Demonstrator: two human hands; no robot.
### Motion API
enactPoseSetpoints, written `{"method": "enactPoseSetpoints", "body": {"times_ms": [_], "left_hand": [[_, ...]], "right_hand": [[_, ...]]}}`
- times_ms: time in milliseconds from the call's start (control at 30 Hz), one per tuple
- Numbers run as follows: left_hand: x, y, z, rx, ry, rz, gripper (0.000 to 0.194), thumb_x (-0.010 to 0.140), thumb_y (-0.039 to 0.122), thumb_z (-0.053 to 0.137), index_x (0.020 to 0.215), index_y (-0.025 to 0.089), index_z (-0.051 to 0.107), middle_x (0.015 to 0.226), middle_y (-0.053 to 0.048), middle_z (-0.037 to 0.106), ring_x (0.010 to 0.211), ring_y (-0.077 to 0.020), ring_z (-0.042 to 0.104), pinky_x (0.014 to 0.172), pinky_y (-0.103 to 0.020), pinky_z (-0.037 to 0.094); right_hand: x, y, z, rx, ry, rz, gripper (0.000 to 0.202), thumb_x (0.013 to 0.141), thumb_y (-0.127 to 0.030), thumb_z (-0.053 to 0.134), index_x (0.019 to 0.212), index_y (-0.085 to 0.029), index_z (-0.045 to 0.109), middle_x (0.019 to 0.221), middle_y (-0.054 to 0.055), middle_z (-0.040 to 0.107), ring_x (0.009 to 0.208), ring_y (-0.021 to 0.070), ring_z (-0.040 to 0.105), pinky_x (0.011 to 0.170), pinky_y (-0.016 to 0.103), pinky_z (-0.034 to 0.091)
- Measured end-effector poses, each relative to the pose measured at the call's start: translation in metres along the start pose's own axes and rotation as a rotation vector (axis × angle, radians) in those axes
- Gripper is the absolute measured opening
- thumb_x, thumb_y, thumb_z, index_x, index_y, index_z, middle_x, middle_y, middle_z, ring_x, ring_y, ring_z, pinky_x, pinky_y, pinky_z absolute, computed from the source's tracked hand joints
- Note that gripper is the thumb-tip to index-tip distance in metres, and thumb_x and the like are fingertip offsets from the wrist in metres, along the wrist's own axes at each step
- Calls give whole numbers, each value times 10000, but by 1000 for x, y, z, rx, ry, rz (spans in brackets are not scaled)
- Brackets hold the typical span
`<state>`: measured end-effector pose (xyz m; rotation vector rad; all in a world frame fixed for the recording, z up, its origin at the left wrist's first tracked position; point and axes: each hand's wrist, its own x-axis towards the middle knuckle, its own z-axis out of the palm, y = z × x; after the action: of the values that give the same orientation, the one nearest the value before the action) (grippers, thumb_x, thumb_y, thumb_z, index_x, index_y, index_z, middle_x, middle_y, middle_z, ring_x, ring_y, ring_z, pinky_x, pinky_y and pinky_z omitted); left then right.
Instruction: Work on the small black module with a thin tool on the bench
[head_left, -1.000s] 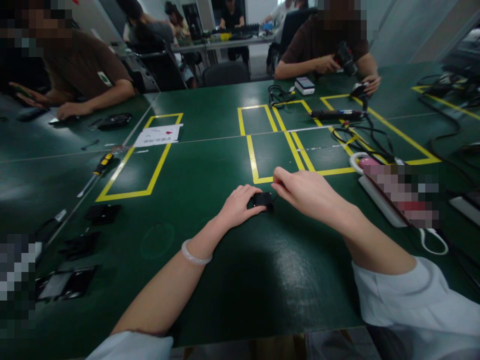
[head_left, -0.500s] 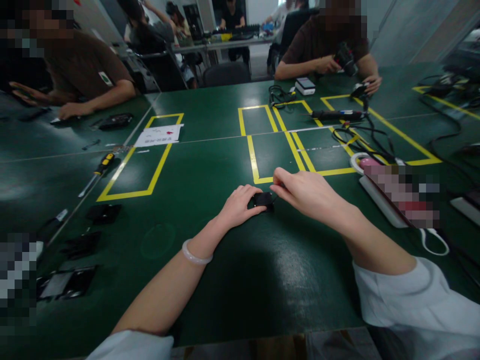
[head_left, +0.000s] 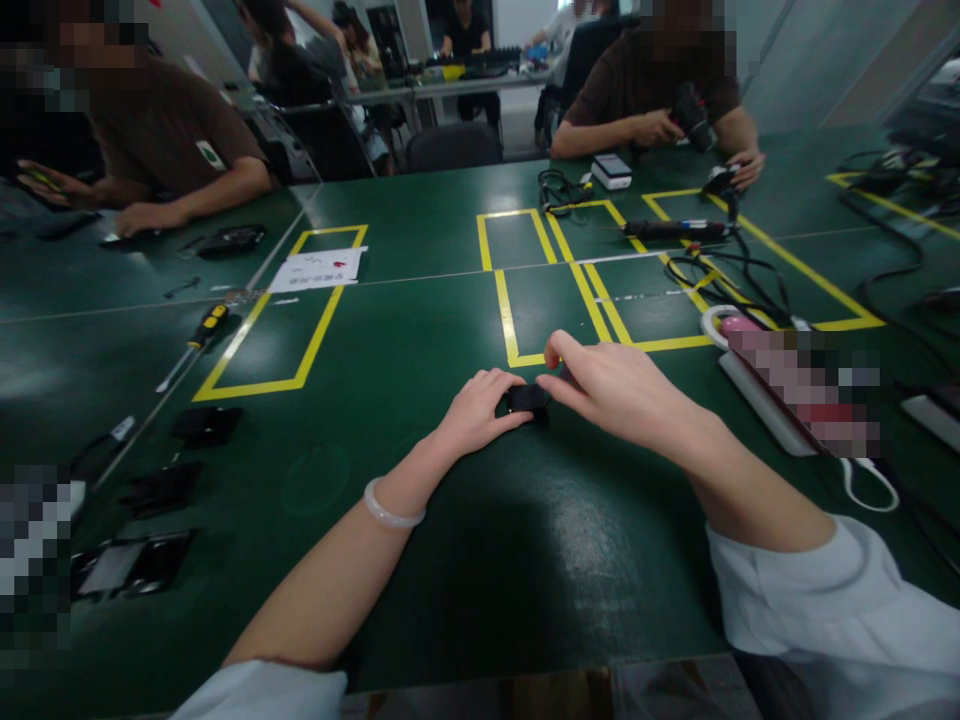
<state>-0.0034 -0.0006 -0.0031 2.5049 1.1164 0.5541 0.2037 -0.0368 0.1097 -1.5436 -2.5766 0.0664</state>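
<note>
A small black boxy part (head_left: pixel 528 398) rests on the green table in front of me. My left hand (head_left: pixel 486 408) is closed around its left end, thumb on the near side and fingers on the far side. At the part's right end is my right hand (head_left: pixel 611 382), its fingers curled and its thumb tip by the part's edge. Whatever those fingers hold, if anything, is too small and dark to make out.
A yellow-black screwdriver (head_left: pixel 208 326), black parts (head_left: pixel 206 426) and a clear-black packet (head_left: pixel 135 565) lie to the left. Ahead are yellow tape outlines (head_left: pixel 511 330) and a paper label (head_left: pixel 318 269). Cables (head_left: pixel 739 285) and a pink-topped item (head_left: pixel 799 385) lie right. Co-workers (head_left: pixel 622 100) sit opposite.
My right hand's thumb and forefinger have shifted slightly at the part's right end. My left hand keeps its hold. At the far left, a co-worker's hand has tilted up a flat dark object.
</note>
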Motion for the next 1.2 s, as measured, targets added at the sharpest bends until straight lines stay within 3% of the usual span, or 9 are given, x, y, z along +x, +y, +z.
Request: {"method": "enactPoseSetpoints", "body": {"times_ms": [167, 400, 600, 700, 900, 1100, 1200], "left_hand": [[0, -1, 0, 0, 5, 3, 385, 875, 496, 571, 1130, 208, 546, 1053, -63, 590, 955, -235, 528, 856, -377, 440], [1, 0, -1, 4, -6, 8, 383, 879, 498, 568, 1127, 207, 544, 1071, -64, 591, 974, -236, 529, 852, -369, 441], [0, 0, 0, 10, -2, 9, 391, 882, 504, 561, 1135, 206, 542, 1055, -61, 591, 966, -233, 526, 853, -365, 439], [0, 1, 0, -5, 0, 2, 381, 886, 500, 556, 1128, 206, 545, 1064, -64, 591, 970, -234, 527, 848, -363, 441], [0, 1, -1, -4, -2, -6, 377, 876, 490, 572, 1128, 210, 546, 1073, -65, 590, 974, -237, 525, 863, -376, 439], [1, 1, -2, -11, -11, -14, 382, 875, 501, 565, 1128, 214, 553, 1052, -64, 591, 956, -239, 526, 848, -378, 442], [0, 1, -1, -19, -7, -13, 379, 874, 493, 571, 1127, 211, 556, 1047, -61, 589, 950, -234, 524, 842, -372, 442]], "right_hand": [[2, 1, 1, -81, -14, 18, 239, 970, -370, 338, 1018, -206, 505, 765, 33, 682, 660, 202, 627, 528, 274, 224], [1, 1, 2, -13, 50, -15, 186, 926, -250, 378, 1065, -183, 480, 890, 43, 691, 735, 196, 643, 554, 277, 276], [2, -1, 0, -110, 24, 26, 262, 965, -388, 348, 979, -198, 528, 784, 43, 694, 687, 213, 641, 536, 287, 234], [3, 0, 1, -155, 31, 52, 254, 969, -333, 322, 1013, -194, 529, 749, 44, 687, 646, 214, 634, 524, 287, 214], [0, -1, 0, -31, 23, 10, 222, 914, -264, 382, 1092, -180, 484, 830, 43, 693, 690, 203, 640, 545, 279, 260], [2, -2, -4, -76, -35, 34, 270, 959, -394, 353, 1006, -201, 536, 794, 49, 696, 687, 202, 632, 538, 278, 236], [2, -1, -3, -88, -45, 36, 249, 961, -345, 346, 1039, -197, 531, 794, 50, 696, 679, 201, 629, 534, 278, 228]]}}
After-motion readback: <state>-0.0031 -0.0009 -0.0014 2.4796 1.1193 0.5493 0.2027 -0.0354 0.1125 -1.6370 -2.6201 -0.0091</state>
